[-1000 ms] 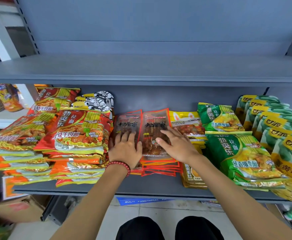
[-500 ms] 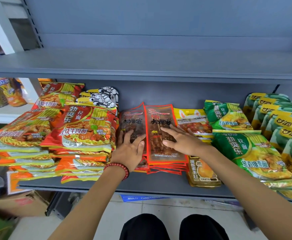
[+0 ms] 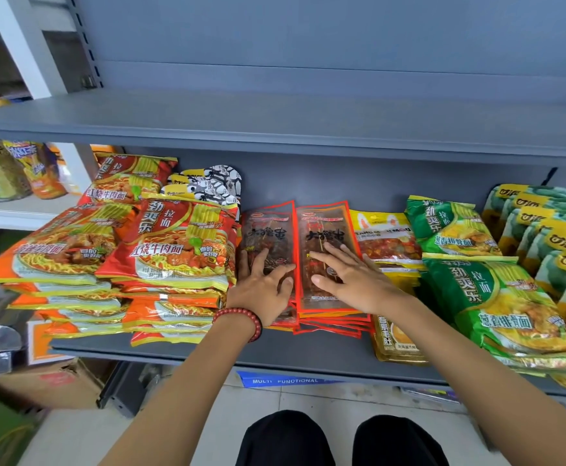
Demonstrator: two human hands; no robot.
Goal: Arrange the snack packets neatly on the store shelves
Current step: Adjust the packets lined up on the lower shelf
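Left hand (image 3: 261,287) lies flat, fingers spread, on the left stack (image 3: 268,230) of red-edged skewer packets. Right hand (image 3: 352,280) is the same, flat & spread on the right stack (image 3: 325,227). Neither pinches anything; both press palm-down.

The 2 stacks sit side by side, touching, mid-shelf (image 3: 275,354), between the red noodle packs (image 3: 181,243) on the left & the yellow packets (image 3: 385,237) on the right, set back a bit from the shelf's front edge.

Step in hand, prob.: squaring up the skewer stacks. Lower packets of the right stack fan out toward the front edge w/ corners poking out, so not neat yet.

Next move, imo: shift hands to the stacks' sides & front ends and nudge the strays in flush, w/ light pressure on top so the slick film doesn't slide. The gold packet (image 3: 396,338) by the front edge looks askew too, maybe after
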